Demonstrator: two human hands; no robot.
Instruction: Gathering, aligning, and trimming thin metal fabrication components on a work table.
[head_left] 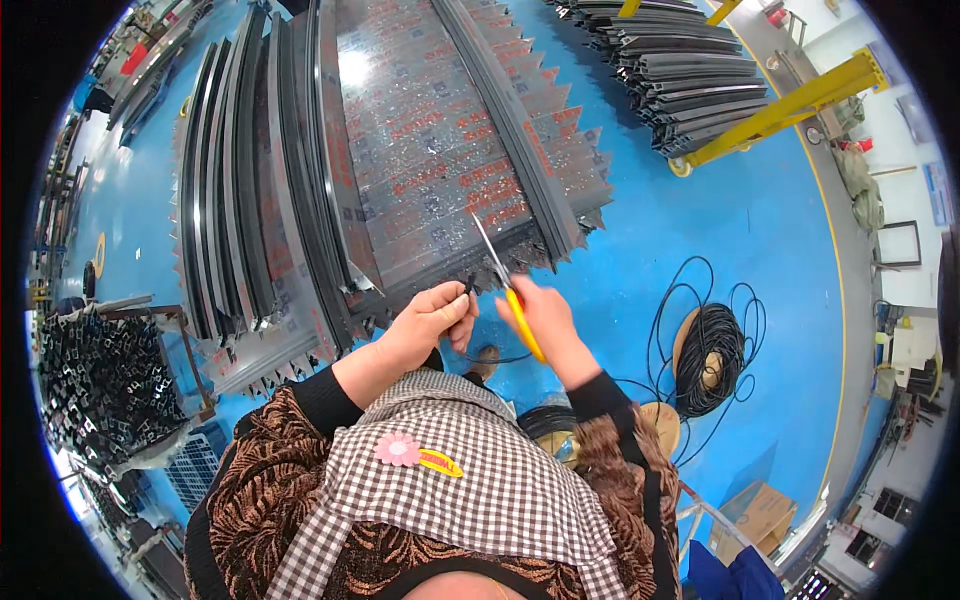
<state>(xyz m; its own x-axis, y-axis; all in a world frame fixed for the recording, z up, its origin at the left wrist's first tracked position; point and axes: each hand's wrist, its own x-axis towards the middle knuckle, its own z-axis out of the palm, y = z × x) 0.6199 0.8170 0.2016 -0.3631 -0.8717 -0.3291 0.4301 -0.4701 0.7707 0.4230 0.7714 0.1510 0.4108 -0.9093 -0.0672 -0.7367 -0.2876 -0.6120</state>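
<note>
My right hand (552, 318) is wrapped round scissors (522, 322) with yellow handles. Their silver blades point up and left, over the near edge of a stack of metal profiles (430, 150). To the left of the scissors, my left hand (430, 318) pinches the end of a thin black rubber cord (505, 360). The cord tip sticks out by the blades, and whether they touch it I cannot tell. From below the left hand the cord curves rightward under the scissors. Part of it is hidden behind my hands.
Long dark profiles (225, 190) lie across the stack's left side. On the blue floor at right sits a coil of black cord (712, 360) with loose loops. Beyond it stand a yellow rack (780, 115) and a cardboard box (755, 515). Bundled profiles (105, 385) fill the left.
</note>
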